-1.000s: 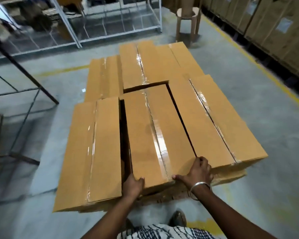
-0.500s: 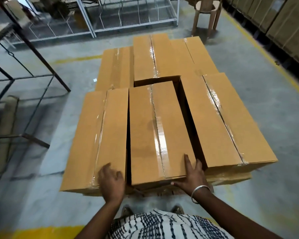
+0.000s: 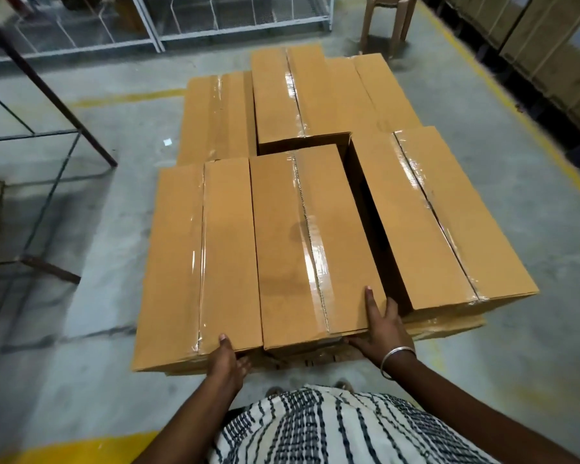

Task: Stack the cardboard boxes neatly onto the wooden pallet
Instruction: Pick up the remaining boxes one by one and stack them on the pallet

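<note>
Several taped brown cardboard boxes lie flat on a low wooden pallet (image 3: 318, 357), of which only a sliver shows beneath them. In the near row, the left box (image 3: 195, 259) and the middle box (image 3: 302, 242) sit flush side by side. A dark gap separates the middle box from the right box (image 3: 436, 216). My left hand (image 3: 226, 361) presses against the near end of the left box, one fingertip on its top edge. My right hand (image 3: 384, 328) rests on the middle box's near right corner, fingers straight along its right edge and thumb along the near face.
More boxes (image 3: 302, 95) fill the far row, one sitting higher. A dark metal frame (image 3: 47, 145) stands at left, wire racks (image 3: 215, 25) at the back, a plastic stool (image 3: 387, 18) beyond the stack, and stacked cartons (image 3: 556, 58) at right. Yellow lines mark the concrete floor.
The middle box has slid left until it meets the left box, opening a gap on its right. My left hand moved from the left box's top to its near end.
</note>
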Available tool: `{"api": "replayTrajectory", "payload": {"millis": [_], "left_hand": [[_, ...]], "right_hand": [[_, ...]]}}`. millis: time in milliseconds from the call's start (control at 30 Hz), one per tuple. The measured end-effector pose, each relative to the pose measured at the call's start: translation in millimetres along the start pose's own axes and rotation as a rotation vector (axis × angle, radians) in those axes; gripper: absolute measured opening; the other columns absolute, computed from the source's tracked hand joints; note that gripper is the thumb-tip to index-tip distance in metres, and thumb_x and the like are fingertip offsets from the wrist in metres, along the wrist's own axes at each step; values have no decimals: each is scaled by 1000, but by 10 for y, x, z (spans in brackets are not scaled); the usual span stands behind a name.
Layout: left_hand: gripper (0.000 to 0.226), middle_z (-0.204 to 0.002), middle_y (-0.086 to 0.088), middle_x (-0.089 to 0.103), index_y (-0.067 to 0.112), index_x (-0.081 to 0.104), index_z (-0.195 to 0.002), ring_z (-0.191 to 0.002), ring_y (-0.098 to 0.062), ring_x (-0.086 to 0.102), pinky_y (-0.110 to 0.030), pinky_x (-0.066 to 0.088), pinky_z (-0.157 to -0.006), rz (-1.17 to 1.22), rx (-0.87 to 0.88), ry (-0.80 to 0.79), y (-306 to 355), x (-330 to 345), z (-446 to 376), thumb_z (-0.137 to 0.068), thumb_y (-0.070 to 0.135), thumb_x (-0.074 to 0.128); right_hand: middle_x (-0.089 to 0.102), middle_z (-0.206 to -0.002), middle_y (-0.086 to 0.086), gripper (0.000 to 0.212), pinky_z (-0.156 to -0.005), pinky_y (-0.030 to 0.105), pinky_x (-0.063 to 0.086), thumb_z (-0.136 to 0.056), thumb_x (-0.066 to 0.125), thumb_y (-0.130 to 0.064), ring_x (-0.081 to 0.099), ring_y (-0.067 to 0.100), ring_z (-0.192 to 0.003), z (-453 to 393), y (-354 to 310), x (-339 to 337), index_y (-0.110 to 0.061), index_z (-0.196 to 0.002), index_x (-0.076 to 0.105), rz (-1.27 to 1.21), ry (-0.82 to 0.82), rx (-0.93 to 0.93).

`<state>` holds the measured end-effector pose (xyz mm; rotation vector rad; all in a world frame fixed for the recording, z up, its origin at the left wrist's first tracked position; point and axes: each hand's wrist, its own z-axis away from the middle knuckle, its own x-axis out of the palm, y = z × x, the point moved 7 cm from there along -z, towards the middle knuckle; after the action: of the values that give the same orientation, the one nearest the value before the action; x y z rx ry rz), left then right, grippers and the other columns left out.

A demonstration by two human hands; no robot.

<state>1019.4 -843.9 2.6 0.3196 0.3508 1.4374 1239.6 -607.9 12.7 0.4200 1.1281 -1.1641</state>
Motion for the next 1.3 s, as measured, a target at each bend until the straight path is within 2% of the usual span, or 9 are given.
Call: {"api": "replayTrajectory", "payload": {"millis": [200, 367, 567, 700, 900, 1000, 1067, 1167, 1300], "left_hand": [[47, -148, -20, 44, 13, 39, -144, -130, -37, 50, -46, 35, -109, -145, -119, -64, -66, 12, -5, -103, 36, 42], [36, -103, -20, 70, 2, 57, -119, -88, -33, 63, -41, 47, -87, -631, -137, -248, -190, 245, 120, -95, 28, 50], [32, -62, -22, 69, -2, 68, -93, -48, -29, 62, -28, 47, -50, -989, 193, -127, -148, 444, 242, -95, 26, 54], [18, -66, -2, 64, 27, 63, -96, -45, -6, 63, -21, 46, -51, -1691, 480, -94, 9, 671, 539, -98, 25, 44], [28, -63, -7, 73, 12, 69, -82, -58, -22, 72, -28, 53, -68, -1740, 364, 154, 43, 1049, 895, -89, 32, 52], [31, -88, -13, 73, 8, 68, -92, -84, -29, 69, -29, 48, -69, -1742, 482, 243, -94, 1419, 971, -89, 33, 51], [27, -104, -15, 68, 10, 65, -99, -97, -32, 64, -30, 46, -73, -1677, 652, 214, -289, 1750, 1002, -94, 32, 49], [14, -95, -12, 67, 12, 56, -90, -88, -30, 63, -32, 45, -69, -1539, 859, 83, -630, 2275, 1095, -95, 26, 53], [23, -111, -8, 67, 12, 63, -112, -98, -23, 61, -31, 48, -83, -1372, 917, -134, -1058, 2967, 1221, -99, 27, 52]], "right_hand": [[5, -158, 19, 123, -103, 43, 45, -73, 69, -70, 30, 41, -141, 23, -4, -36, -40, -151, -21, 35, -37, 50], [10, -160, 13, 113, -110, 45, 38, -70, 53, -85, 27, 40, -142, 54, 43, -126, -41, -155, -6, -16, -30, 21], [52, -134, 10, 69, -92, 42, 52, -83, 48, -60, 56, 32, -116, -95, 410, -544, -20, -139, 52, -185, 272, -65], [61, -114, 11, 47, -78, 43, 49, -83, 64, -42, 61, 34, -99, -317, 964, -1023, -18, -123, 64, -46, 506, 16], [29, -154, 16, 101, -100, 54, 35, -68, 58, -83, 30, 38, -137, -745, 2066, -1427, -28, -148, 32, -22, 307, 293], [21, -156, 15, 133, -102, 54, 32, -51, 50, -98, 25, 37, -140, -837, 2354, -1558, -24, -155, 12, -65, 216, 343], [21, -156, 14, 143, -102, 55, 33, -43, 53, -99, 26, 37, -140, -890, 2459, -1616, -26, -156, 6, -105, 198, 338], [22, -156, 13, 154, -103, 60, 35, -26, 57, -99, 31, 38, -140, -978, 2647, -1583, -31, -154, 3, -315, 134, 374], [39, -147, 12, 156, -97, 56, 44, -24, 67, -94, 46, 39, -130, -1061, 2746, -1570, -30, -151, 3, -363, 58, 348]]}}
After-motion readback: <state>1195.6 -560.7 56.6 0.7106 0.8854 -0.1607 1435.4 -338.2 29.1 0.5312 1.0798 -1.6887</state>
